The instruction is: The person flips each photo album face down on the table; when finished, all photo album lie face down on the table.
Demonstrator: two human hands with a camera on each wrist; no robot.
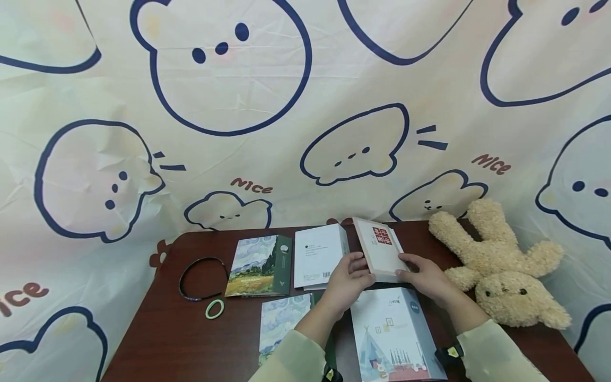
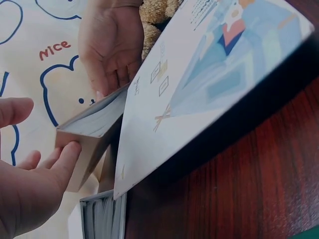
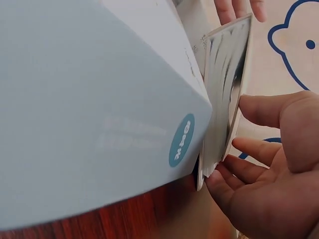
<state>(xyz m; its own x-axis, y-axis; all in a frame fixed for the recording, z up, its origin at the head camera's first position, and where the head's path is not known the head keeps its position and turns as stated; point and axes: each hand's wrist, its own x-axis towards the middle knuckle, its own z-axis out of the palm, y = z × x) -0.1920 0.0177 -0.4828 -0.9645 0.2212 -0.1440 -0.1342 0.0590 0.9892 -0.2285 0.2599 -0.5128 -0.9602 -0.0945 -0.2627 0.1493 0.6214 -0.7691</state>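
A cream book with a red square print is tilted at the back of the table, between both hands. My left hand touches its spine side with the fingertips, and the thumb stands away from the cover in the left wrist view. At the right side my right hand pinches the book, thumb on the cover and fingers at the page edge. Just in front lies a thick white book with a tent picture. Left of the cream book is a white book with a barcode.
A green-spined landscape book lies farther left, and a similar book lies partly under my left forearm. A black looped band and a pale green ring are at the left. A plush toy lies at the right edge.
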